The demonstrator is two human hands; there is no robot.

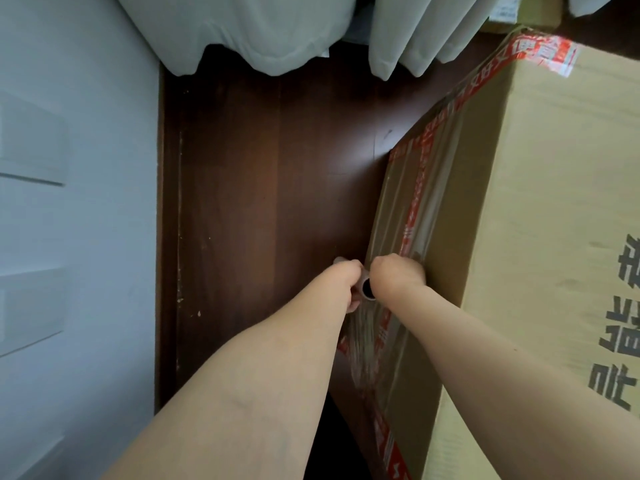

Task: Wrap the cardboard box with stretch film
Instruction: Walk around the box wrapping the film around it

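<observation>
Both hands were down low at the side of the box. My left hand (pixel 346 277) was curled round one side of the roll of stretch film (pixel 367 291), and my right hand (pixel 398 277) gripped it from the other side, knuckles right up against the cardboard. Only the open end of the roll's core showed between them.

Film (pixel 412 202) was stretched along that side face of the cardboard box (pixel 554 202), wrinkled over the red printed tape (pixel 427 147), both ahead of my hands and behind them. The box sat on the dark wooden floor (pixel 259 202), near a pale wall (pixel 86 202), with curtains (pixel 277 29) hanging beyond.

Progress-wise I'd say early to middle. There was a band of film on this one side, the top face looked bare, and I couldn't see the other sides at all. So probably plenty of laps left, plus cutting the film off.
</observation>
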